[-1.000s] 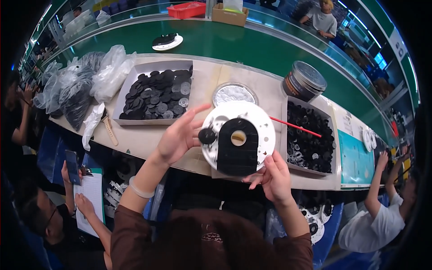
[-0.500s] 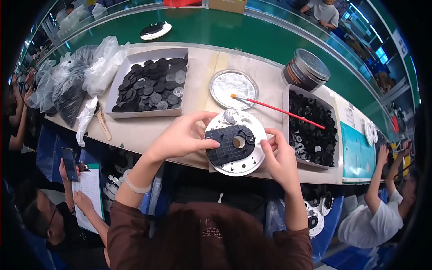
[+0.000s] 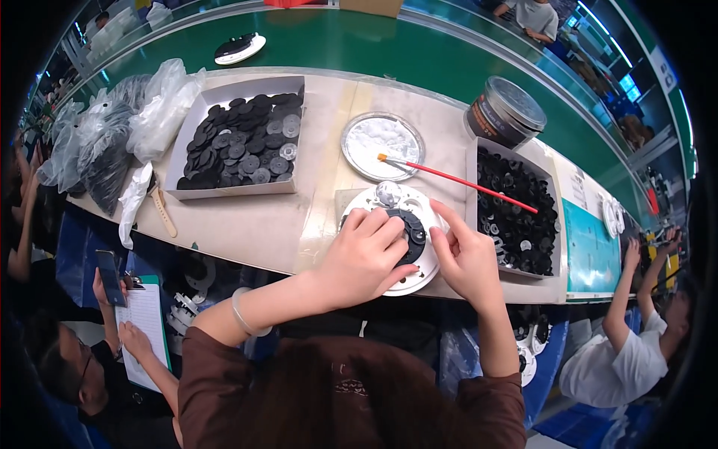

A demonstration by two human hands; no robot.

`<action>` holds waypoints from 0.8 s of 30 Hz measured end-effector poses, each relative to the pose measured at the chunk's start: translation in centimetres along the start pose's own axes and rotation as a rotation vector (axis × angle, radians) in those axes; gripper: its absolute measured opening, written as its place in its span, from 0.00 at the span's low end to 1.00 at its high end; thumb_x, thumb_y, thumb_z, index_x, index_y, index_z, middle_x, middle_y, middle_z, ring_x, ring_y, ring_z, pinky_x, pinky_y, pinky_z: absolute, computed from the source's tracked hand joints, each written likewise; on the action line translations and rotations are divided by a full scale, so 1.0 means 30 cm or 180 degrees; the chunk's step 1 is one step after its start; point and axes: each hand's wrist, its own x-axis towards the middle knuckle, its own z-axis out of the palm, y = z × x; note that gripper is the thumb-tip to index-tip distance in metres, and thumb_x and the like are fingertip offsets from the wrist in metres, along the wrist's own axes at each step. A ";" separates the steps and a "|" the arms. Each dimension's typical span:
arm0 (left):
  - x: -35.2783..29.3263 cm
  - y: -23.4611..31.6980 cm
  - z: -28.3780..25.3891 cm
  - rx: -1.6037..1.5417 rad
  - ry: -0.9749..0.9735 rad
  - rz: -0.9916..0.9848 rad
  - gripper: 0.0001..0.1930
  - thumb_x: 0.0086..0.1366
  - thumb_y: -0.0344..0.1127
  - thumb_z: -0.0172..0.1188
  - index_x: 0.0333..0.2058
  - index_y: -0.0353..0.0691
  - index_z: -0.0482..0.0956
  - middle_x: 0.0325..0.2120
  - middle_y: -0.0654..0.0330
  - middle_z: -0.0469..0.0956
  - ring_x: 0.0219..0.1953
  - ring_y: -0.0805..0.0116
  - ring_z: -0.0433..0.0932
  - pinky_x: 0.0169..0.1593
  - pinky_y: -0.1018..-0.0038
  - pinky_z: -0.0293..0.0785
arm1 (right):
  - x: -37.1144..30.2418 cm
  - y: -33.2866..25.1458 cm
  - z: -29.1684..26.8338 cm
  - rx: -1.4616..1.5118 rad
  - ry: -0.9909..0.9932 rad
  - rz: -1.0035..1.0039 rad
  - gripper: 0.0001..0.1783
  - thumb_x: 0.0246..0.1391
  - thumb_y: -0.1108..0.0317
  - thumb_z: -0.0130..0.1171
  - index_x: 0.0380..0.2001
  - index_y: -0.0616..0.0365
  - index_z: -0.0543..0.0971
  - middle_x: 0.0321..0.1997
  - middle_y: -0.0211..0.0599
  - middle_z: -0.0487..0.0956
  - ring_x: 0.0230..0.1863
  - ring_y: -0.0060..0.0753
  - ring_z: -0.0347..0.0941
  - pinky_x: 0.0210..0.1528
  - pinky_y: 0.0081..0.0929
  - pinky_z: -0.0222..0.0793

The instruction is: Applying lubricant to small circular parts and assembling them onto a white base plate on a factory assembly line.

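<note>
A round white plastic base with small holes around its rim is at the table's near edge. On it sits a black plastic plate with a round opening, mostly covered by my left hand. The fingers of that hand curl over the plate, thumb at its lower side. My right hand pinches the right rim of the base between thumb and fingers. At the top of the base is a translucent round piece. Just beyond lies a shallow round lid holding white grease, with a red-handled brush across its rim.
A box of black discs stands left, beside plastic bags and a wristwatch. On the right are a box of small black parts, a tin and a teal mat. A person with a clipboard sits left.
My left hand has moved from the left edge of the base to over the black plate, its fingers now curled onto it. My right hand stays at the right rim.
</note>
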 end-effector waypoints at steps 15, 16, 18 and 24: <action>0.020 -0.022 -0.036 -0.0458 -0.0557 0.0107 0.14 0.50 0.41 0.60 0.23 0.34 0.73 0.28 0.57 0.67 0.36 0.62 0.65 0.39 0.69 0.58 | -0.029 -0.014 -0.016 -0.0097 -0.0204 0.0096 0.19 0.50 0.70 0.52 0.47 0.57 0.71 0.10 0.38 0.67 0.11 0.25 0.63 0.17 0.21 0.58; 0.020 -0.021 -0.038 -0.0455 -0.0545 0.0098 0.14 0.50 0.41 0.60 0.23 0.34 0.73 0.28 0.57 0.67 0.36 0.62 0.65 0.39 0.69 0.58 | -0.029 -0.012 -0.017 -0.0032 -0.0186 0.0098 0.18 0.50 0.70 0.52 0.47 0.57 0.72 0.10 0.38 0.66 0.11 0.25 0.63 0.16 0.21 0.57; 0.018 -0.016 -0.041 -0.0495 -0.0600 0.0037 0.14 0.50 0.41 0.59 0.23 0.33 0.73 0.29 0.56 0.67 0.37 0.62 0.65 0.40 0.69 0.58 | -0.017 -0.023 -0.029 -0.0107 -0.0253 0.0078 0.18 0.50 0.71 0.52 0.46 0.57 0.72 0.10 0.38 0.66 0.11 0.25 0.63 0.16 0.21 0.57; 0.015 -0.011 -0.040 -0.0587 -0.0423 -0.0068 0.13 0.50 0.40 0.60 0.25 0.34 0.71 0.27 0.57 0.66 0.34 0.62 0.65 0.38 0.69 0.58 | 0.019 -0.049 -0.063 -0.0431 -0.0631 0.0135 0.15 0.49 0.71 0.53 0.42 0.58 0.75 0.13 0.41 0.70 0.12 0.29 0.67 0.18 0.22 0.60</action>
